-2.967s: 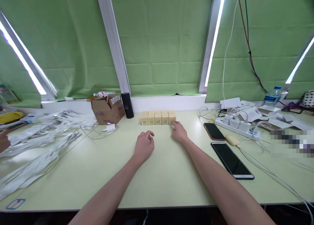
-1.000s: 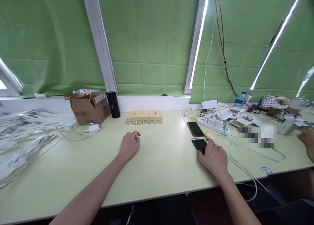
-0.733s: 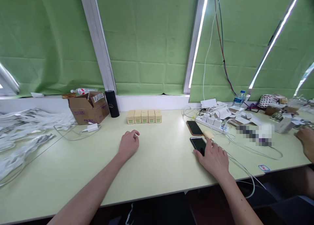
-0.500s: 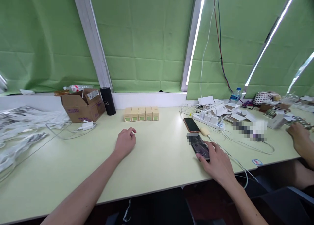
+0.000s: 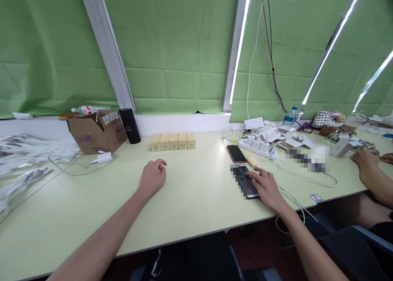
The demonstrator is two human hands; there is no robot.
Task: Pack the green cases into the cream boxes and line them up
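My left hand [image 5: 152, 175] rests on the table, its fingers curled into a loose fist. Nothing shows in it. Beyond it stands a row of several small tan cardboard boxes [image 5: 173, 141] with green labels on their fronts. My right hand [image 5: 266, 187] is over a black smartphone [image 5: 245, 182] lying flat with its screen lit. One stretched finger reaches onto the phone's screen, and the other fingers are apart. Just behind lies a second phone [image 5: 236, 153] with a dark screen, beside a cream rounded object [image 5: 253, 161].
At the left are an open cardboard box [image 5: 95, 133], a black cylinder [image 5: 130, 126], a white charger [image 5: 102, 158] and white strips [image 5: 33, 150]. A power strip [image 5: 257, 148], cables and torn white packaging [image 5: 288, 138] clutter the right. Another person's hand [image 5: 367, 164] is at far right.
My right hand has shifted off the phone's side, and a finger now reaches onto its screen. My left hand stays in place. The view has turned slightly right.
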